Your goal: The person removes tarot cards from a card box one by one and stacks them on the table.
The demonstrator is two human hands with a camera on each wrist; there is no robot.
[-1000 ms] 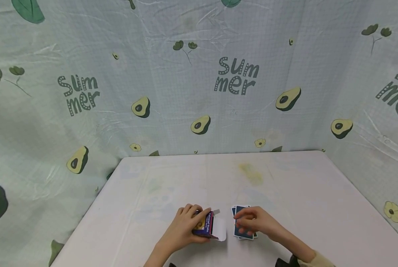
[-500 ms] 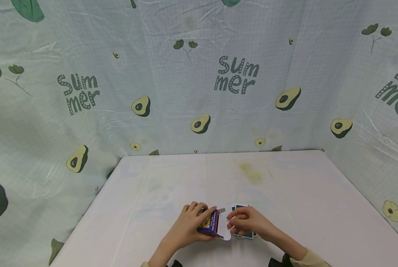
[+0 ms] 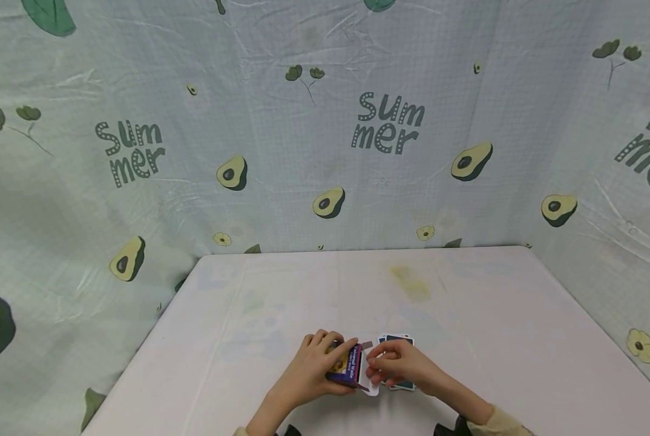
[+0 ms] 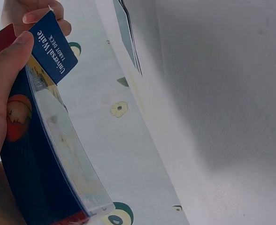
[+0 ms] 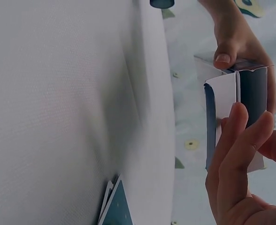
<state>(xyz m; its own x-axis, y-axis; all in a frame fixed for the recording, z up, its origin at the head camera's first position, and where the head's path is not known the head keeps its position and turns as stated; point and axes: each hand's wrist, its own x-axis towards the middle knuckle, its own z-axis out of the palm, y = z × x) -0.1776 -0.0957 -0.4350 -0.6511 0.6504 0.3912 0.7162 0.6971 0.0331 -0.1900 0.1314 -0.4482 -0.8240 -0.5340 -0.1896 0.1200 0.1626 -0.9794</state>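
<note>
My left hand (image 3: 308, 372) grips a dark blue tarot deck box (image 3: 342, 366) by its sides, over the white table. Its open end faces right, and the end flap (image 4: 53, 49), printed "Universal Waite Tarot Deck", sticks out. In the right wrist view the box's mouth (image 5: 254, 93) shows a dark interior. Close at that mouth and flap is my right hand (image 3: 401, 366), its index and middle fingers (image 5: 236, 154) fairly straight. A small stack of dark blue-backed cards (image 3: 407, 385) lies on the table, partly covered by the right hand in the head view.
The white-covered table (image 3: 259, 315) stretches away to a back edge. A curtain (image 3: 281, 121) printed with avocados and "summer" hangs behind it and along both sides. Dark bands show at both wrists at the bottom of the head view.
The box and left hand have shifted right, closer to the cards. My right hand has moved left from over the card stack to the box's open flap.
</note>
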